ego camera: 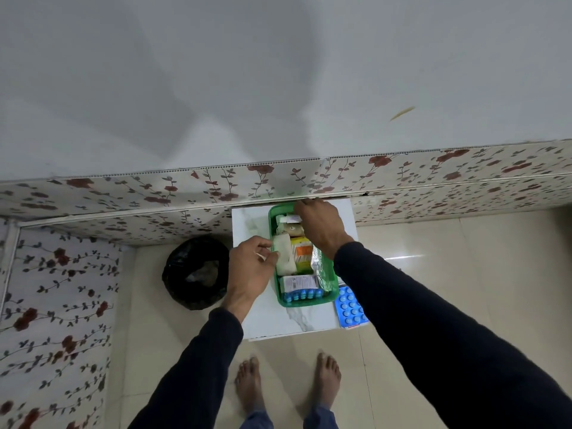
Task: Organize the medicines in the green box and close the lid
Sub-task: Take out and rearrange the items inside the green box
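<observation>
Carrier: a small white marble-patterned table (263,317) stands against a flower-patterned wall panel (154,193), on a pale tiled floor (433,274).
Green box: the green box (309,302) sits lengthwise near the middle of the tabletop, its far end reaching the table's back edge by the wall; no lid shows on it.
Contents, near end: a row of blue-capped vials (301,295) lies along the box's near wall, with a white printed carton (298,282) just behind them.
Contents, middle: an orange-and-white carton (302,254) lies in the centre, a silver foil strip (318,264) tilted along the right wall beside it.
Contents, far end: small pale packets (286,218) are crowded together; their labels are too blurred to read.
Left hand: the left hand (250,270) is at the box's left wall, thumb and fingers closed on a pale green-white packet (285,255) that lies along the box's left side.
Right hand: the right hand (318,224) reaches over the far end of the box, fingers curled down onto the packets there; whether it pinches one I cannot tell.
Outside the box: a blue blister pack (351,308) lies at the table's near right edge, just beside the box's near right corner, partly under the right sleeve (433,320).
Floor, left of table: a bin lined with a black bag (195,270).
Below the near edge: two bare feet (288,385) on the tiles.
</observation>
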